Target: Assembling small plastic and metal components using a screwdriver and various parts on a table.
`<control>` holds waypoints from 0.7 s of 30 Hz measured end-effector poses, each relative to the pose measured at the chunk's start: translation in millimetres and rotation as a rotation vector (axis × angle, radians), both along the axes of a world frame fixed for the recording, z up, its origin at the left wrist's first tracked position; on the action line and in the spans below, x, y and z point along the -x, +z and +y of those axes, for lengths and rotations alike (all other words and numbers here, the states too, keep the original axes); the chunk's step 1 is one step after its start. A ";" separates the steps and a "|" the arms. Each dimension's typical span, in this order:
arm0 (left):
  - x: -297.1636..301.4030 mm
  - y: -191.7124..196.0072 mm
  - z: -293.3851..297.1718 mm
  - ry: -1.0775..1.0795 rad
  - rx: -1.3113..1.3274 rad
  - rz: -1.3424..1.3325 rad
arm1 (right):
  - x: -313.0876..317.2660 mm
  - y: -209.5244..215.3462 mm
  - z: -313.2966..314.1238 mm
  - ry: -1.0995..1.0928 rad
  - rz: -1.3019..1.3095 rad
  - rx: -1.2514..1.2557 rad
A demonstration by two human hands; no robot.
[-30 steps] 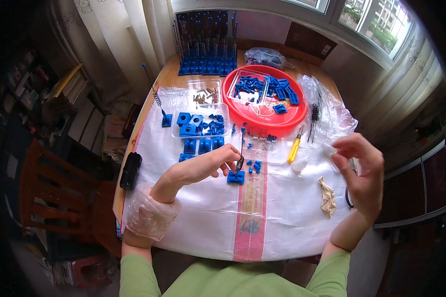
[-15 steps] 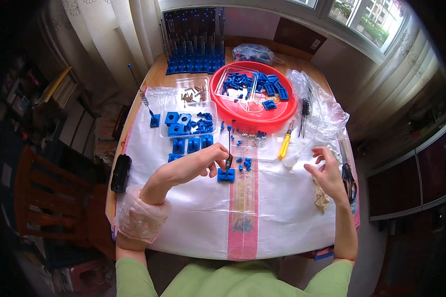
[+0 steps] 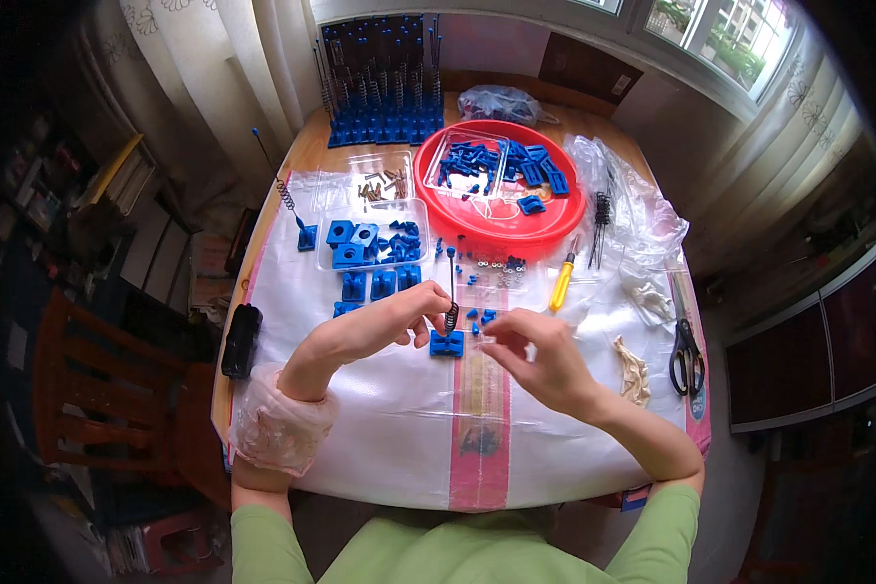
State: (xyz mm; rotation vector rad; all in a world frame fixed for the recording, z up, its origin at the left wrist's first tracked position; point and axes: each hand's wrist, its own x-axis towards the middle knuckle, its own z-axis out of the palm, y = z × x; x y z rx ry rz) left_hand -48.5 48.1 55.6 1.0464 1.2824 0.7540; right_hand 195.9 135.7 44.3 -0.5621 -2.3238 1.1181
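Observation:
My left hand [image 3: 409,313] pinches a black spring rod [image 3: 452,282] at its coil. The rod stands upright with a blue tip on top and a blue plastic base [image 3: 446,344] at its foot on the table cover. Just right of it, my right hand [image 3: 540,352] hovers beside a few small blue plastic pieces [image 3: 488,316], thumb and forefinger apart; no held thing shows between them. Left of the rod, several blue bases [image 3: 383,282] stand in front of a clear box [image 3: 323,255] of blue parts. A similar finished spring rod [image 3: 287,200] stands at the table's left edge.
A red basin [image 3: 516,234] of blue parts lies at the back, near rows of spring rods [image 3: 384,117]. A yellow-handled screwdriver [image 3: 561,284], black scissors [image 3: 687,360], a cloth glove [image 3: 633,372] and plastic bags [image 3: 642,209] lie rightward. A black case [image 3: 241,341] sits left.
My right hand has moved left from near the scissors, away from the white bag and glove, to the small blue pieces by the rod. My left hand still grips the spring rod.

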 end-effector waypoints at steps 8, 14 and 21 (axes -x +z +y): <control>0.3 -3.6 0.5 -0.001 -0.031 -0.022 | 32.9 -29.9 -3.2 0.003 0.079 0.090; -0.8 -1.3 -1.3 0.009 -0.029 0.017 | 34.9 -28.6 -4.0 -0.022 0.132 0.140; -1.8 -4.3 0.8 0.016 -0.017 0.014 | 35.6 -28.5 -1.9 -0.009 0.128 0.114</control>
